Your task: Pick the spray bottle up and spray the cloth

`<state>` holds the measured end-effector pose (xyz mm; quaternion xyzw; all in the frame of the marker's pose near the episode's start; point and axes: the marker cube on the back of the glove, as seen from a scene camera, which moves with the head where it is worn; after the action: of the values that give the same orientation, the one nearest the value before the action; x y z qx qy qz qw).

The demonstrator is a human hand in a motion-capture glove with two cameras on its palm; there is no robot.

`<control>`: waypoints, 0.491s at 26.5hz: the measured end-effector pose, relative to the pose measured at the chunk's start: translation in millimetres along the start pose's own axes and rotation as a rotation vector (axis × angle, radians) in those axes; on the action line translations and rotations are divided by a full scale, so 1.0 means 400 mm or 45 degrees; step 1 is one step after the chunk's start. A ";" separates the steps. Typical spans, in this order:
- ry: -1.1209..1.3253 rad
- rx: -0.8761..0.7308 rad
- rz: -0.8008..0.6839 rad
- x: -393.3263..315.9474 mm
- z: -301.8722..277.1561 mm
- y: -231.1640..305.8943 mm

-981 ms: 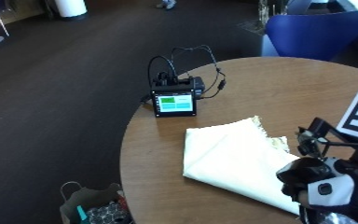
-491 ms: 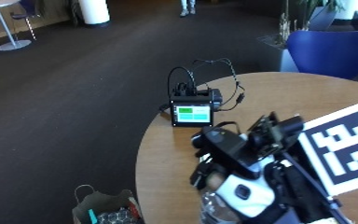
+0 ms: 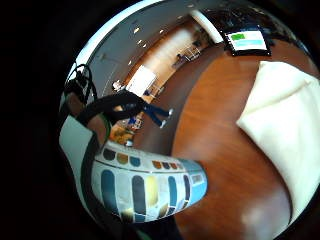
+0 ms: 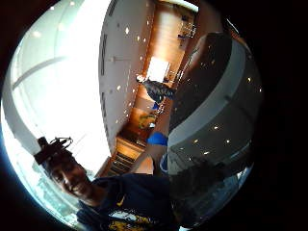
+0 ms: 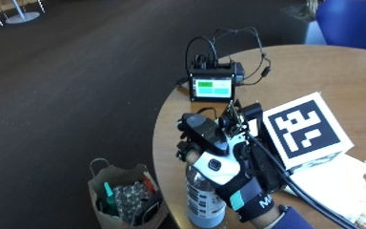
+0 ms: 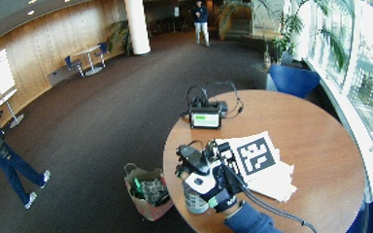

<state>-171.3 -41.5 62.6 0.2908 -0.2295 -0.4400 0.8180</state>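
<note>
Holding the spray bottle in the gloved right hand, fingers curling round its upper part, grip closed on the bottle near the edge of the round wooden desk closest to the camera. Standing upright, the bottle: clear body, bluish label low down, its base hard to make out as resting on or lifted off the desk. Showing close against the palm in the little finger side view, the bottle's label with coloured stripes and dots filling the space beside the glove strap.

Lying flat on the desk just beside the hand, the pale cream cloth, partly hidden behind the forearm, one frayed corner reaching toward the desk's rim. Appearing again in the little finger side view, the cloth spreading over the brown desk top, apart from the bottle.

Sitting further back on the desk, well apart from the cloth, a small black device with a lit green screen, cables looping behind it. Standing on the dark carpet beside the desk, a paper bag with items inside.
</note>
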 end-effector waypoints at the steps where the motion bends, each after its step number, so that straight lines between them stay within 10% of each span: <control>1: 0.037 0.020 -0.069 -0.013 -0.015 0.005; 13: 0.226 -0.156 -0.106 -0.045 -0.030 0.028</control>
<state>-166.4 -17.7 59.3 0.2873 -0.1164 -0.4594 0.8323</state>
